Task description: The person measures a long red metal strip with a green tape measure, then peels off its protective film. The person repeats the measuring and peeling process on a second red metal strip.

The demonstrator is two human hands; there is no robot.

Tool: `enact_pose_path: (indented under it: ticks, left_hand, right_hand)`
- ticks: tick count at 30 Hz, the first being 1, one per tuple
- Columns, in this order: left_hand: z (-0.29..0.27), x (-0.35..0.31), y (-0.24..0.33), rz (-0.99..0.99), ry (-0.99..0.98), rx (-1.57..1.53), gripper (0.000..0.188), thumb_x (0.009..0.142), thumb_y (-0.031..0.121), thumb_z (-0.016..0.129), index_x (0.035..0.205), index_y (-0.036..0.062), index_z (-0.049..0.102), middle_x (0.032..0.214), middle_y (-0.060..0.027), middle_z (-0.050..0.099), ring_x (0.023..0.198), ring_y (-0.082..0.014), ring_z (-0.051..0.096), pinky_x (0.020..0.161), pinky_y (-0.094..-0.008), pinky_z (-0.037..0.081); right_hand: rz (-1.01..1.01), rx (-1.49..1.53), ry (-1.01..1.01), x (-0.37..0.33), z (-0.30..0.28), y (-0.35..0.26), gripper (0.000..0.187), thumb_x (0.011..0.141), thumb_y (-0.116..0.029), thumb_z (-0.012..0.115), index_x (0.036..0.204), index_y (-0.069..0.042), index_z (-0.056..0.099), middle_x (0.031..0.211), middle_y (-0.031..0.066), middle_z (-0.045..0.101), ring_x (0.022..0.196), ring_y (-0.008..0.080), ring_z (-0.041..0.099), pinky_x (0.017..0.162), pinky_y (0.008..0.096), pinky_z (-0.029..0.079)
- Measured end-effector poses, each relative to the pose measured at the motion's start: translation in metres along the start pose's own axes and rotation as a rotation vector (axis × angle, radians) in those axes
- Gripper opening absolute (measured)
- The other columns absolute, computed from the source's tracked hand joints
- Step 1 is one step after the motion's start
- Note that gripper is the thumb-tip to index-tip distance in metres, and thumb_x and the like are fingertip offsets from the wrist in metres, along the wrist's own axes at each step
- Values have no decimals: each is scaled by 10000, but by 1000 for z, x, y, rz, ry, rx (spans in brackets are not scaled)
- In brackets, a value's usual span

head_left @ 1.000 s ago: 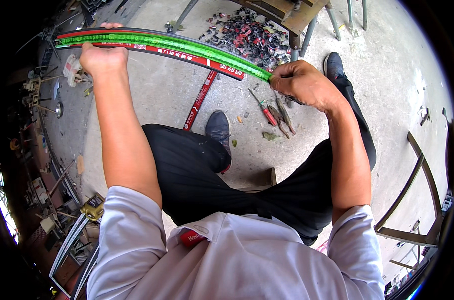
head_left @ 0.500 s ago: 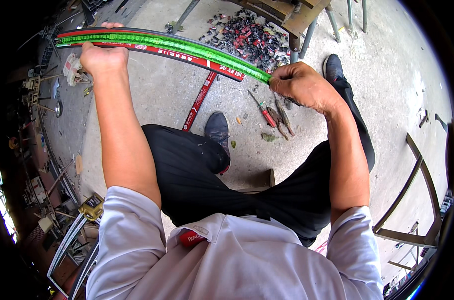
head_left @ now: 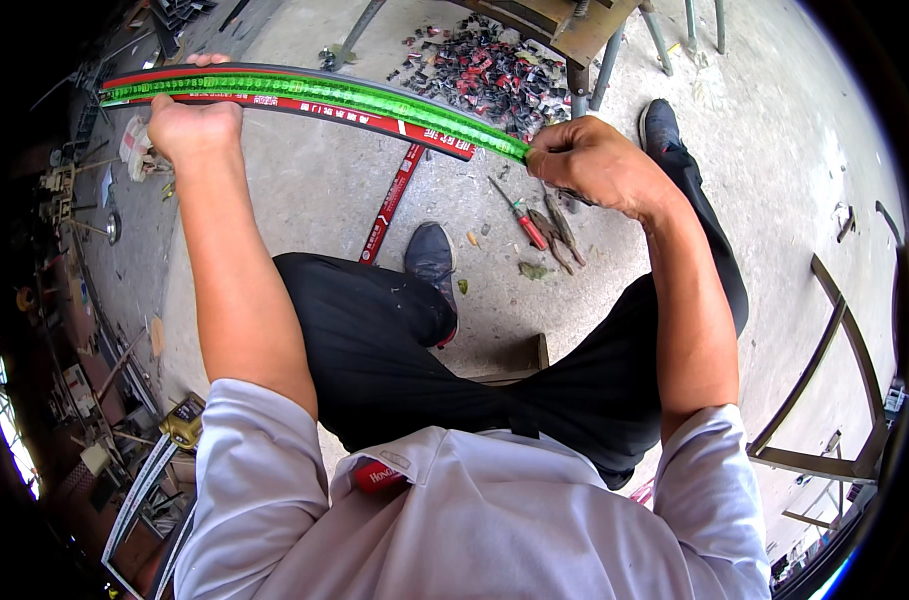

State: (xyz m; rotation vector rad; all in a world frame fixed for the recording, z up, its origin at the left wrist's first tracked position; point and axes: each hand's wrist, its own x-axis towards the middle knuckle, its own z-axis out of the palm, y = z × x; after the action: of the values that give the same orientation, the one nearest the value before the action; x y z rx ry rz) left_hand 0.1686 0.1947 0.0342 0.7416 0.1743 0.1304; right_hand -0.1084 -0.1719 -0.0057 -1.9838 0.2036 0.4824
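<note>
The left hand grasps one green measuring tape and one red-and-black strip, across 10 to 1 o'clock.
The right hand pinches the tape's end; the long axis points just past 3. One red floor strip lies at 11.

Head cam, L of pair, wide fisheye, upright, looks down & fwd: shirt v. close at btm, L hand & R hand farther out, floor beyond.
</note>
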Motion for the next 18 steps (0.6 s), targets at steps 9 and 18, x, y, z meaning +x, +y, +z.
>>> enact_pose_path:
  ticks: [9,18]
  left_hand:
    - [-3,2,2,-36,-30,-59,455,1128,294,265,1114,-72,534,1043,-210,601,933,-336,584,891,-520,550]
    - [-1,4,2,-33,-32,-44,434,1131,292,287,1119,-62,537,1040,-209,604,928,-329,585,883,-510,548]
  right_hand:
    - [7,-31,10,0,0,-1,254,954,-270,687,984,-47,806,735,57,672,717,153,598,710,340,513]
    - [20,-27,12,-2,-2,-4,252,952,-267,693,1003,-52,814,757,86,698,734,175,623,747,349,535]
